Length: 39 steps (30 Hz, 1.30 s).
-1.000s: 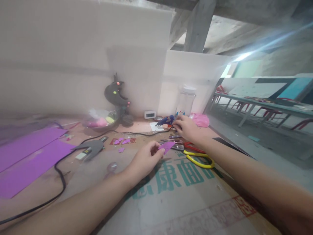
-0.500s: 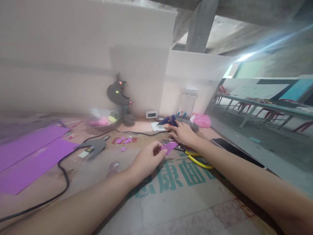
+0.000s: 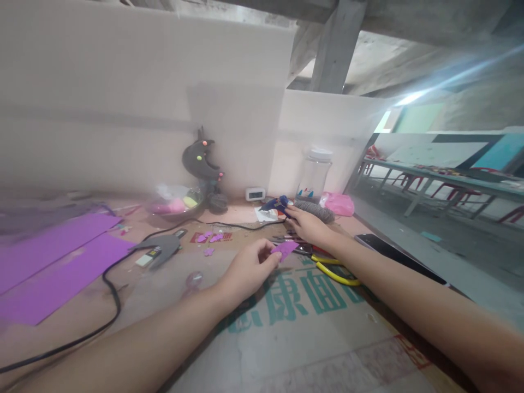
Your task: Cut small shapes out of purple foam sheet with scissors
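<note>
My left hand, thumb and finger pinched together, holds a small piece of purple paper above the cardboard. Farther forward, my right hand is at the handle end of a blue glue gun, its fingers closed against it. The gun's nozzle points left over a small white card; its grip is partly hidden by my fingers. Under my right wrist lie scissors with yellow handles. Several small purple flower cutouts rest on the cardboard to the left.
Purple sheets, a grey cutter and a black cord lie at left. Behind stand a bowl, a dark moon-shaped ornament, a small clock and a clear bottle. Grey yarn and a phone are at right.
My right hand's fingers have drawn in at the glue gun, and the gun has shifted slightly left. My left hand still holds the purple paper in nearly the same place.
</note>
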Motion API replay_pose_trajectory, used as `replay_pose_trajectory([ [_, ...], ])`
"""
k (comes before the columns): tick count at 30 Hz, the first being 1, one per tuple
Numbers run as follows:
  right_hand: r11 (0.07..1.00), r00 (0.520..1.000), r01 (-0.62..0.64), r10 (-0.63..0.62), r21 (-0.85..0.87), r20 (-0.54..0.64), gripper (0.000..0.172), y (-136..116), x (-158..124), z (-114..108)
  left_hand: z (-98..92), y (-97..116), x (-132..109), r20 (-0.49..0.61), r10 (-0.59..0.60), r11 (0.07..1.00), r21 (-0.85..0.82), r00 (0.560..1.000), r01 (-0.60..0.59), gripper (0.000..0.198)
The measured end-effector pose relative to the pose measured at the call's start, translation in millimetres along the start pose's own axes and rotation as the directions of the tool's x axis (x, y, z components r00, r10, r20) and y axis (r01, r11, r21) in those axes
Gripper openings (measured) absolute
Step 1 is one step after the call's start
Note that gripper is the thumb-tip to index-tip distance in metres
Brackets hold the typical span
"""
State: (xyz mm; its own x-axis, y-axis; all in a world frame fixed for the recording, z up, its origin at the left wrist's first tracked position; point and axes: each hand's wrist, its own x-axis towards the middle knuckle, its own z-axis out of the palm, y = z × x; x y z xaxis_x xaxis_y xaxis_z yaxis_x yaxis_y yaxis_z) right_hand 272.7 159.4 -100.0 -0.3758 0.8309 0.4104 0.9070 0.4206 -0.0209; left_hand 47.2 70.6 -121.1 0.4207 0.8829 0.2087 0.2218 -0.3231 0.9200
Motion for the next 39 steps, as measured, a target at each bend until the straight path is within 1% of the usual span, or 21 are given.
replay_pose_trajectory([
  [3, 0.999, 0.999, 0.005, -0.003, 0.035, -0.055, 0.046, 5.6, -2.4, 4.9, -0.2, 2.9, -0.6, 0.001, -0.004, 1.0, 0.001, 1.0, 0.004, 0.019],
  [6, 0.997, 0.994, 0.023, -0.015, 0.068, -0.112, 0.046, 9.6, -4.5, 4.5, -0.1, 4.1, -0.7, 0.001, -0.009, 1.0, 0.004, 1.0, 0.009, 0.019],
  [10, 0.993, 0.976, 0.056, -0.033, 0.102, -0.216, 0.049, 10.2, -2.3, -6.4, 0.4, 4.5, -1.1, 0.002, -0.007, 1.0, -0.011, 1.0, 0.007, 0.019],
  [12, 0.992, 0.962, 0.051, -0.017, 0.118, -0.272, 0.052, 11.9, 1.4, -13.3, 0.4, 4.7, -1.7, 0.006, -0.002, 1.0, -0.013, 1.0, 0.002, 0.019],
  [16, 0.986, 0.922, -0.017, 0.078, 0.163, -0.378, 0.06, 28.1, 9.7, -24.7, -0.2, 4.3, -2.5, 0.002, 0.004, 1.0, 0.0, 1.0, -0.004, 0.02],
  [19, 0.974, 0.873, -0.091, 0.179, 0.209, -0.453, 0.066, 47.5, 11.2, -32.4, -0.3, 3.2, -1.9, 0.001, 0.002, 1.0, -0.017, 1.0, -0.002, 0.021],
  [21, 0.964, 0.844, -0.135, 0.233, 0.228, -0.483, 0.069, 59.0, 8.9, -38.4, 0.0, 2.2, -1.0, 0.001, -0.003, 1.0, -0.023, 1.0, 0.003, 0.021],
  [22, 0.961, 0.837, -0.157, 0.251, 0.227, -0.486, 0.068, 63.4, 7.1, -41.6, 0.1, 1.7, -0.6, 0.0, -0.003, 1.0, -0.024, 1.0, 0.003, 0.02],
  [23, 0.96, 0.844, -0.176, 0.261, 0.216, -0.469, 0.065, 66.9, 4.9, -44.7, 0.2, 1.0, -0.2, -0.001, -0.002, 1.0, -0.022, 1.0, 0.002, 0.02],
  [24, 0.961, 0.861, -0.194, 0.263, 0.198, -0.434, 0.06, 69.3, 2.5, -47.7, 0.2, 0.3, 0.1, -0.003, 0.002, 1.0, -0.021, 1.0, -0.002, 0.02],
  [27, 0.967, 0.928, -0.218, 0.246, 0.13, -0.281, 0.035, 70.2, -6.6, -55.5, -0.2, -1.3, 0.4, -0.014, 0.003, 0.999, -0.039, 1.0, -0.004, 0.021],
  [29, 0.974, 0.951, -0.204, 0.22, 0.095, -0.217, 0.025, 65.2, -15.3, -59.8, -0.9, -1.0, 0.4, -0.021, -0.002, 0.999, -0.043, 1.0, 0.001, 0.023],
  [33, 0.99, 0.98, -0.13, 0.138, 0.059, -0.143, 0.025, 40.6, -44.0, -67.6, -2.2, 5.6, -0.8, -0.051, -0.015, 0.999, -0.033, 0.999, 0.013, 0.027],
  [34, 0.992, 0.988, -0.116, 0.121, 0.058, -0.1, 0.026, 32.1, -53.3, -69.0, -2.6, 8.1, -1.5, -0.057, -0.022, 0.999, -0.038, 0.998, 0.02, 0.028],
  [36, 0.998, 0.997, -0.056, 0.054, 0.029, 0.046, 0.029, 14.9, -72.6, -70.4, -3.6, 12.6, -2.8, -0.064, -0.038, 0.998, -0.043, 0.997, 0.036, 0.028],
  [37, 1.0, 0.996, -0.007, 0.005, 0.021, 0.094, 0.03, 7.5, -81.6, -70.2, -4.3, 14.2, -3.3, -0.062, -0.044, 0.998, -0.036, 0.997, 0.042, 0.029],
  [38, 0.999, 0.992, 0.036, -0.038, 0.021, 0.116, 0.03, 1.6, -89.5, -69.3, -5.1, 14.9, -3.6, -0.061, -0.046, 0.999, -0.02, 0.997, 0.044, 0.029],
  [39, 0.997, 0.987, 0.067, -0.07, 0.023, 0.146, 0.034, -2.5, -96.0, -67.7, -5.9, 14.8, -3.6, -0.059, -0.04, 0.999, 0.003, 0.997, 0.04, 0.03],
])
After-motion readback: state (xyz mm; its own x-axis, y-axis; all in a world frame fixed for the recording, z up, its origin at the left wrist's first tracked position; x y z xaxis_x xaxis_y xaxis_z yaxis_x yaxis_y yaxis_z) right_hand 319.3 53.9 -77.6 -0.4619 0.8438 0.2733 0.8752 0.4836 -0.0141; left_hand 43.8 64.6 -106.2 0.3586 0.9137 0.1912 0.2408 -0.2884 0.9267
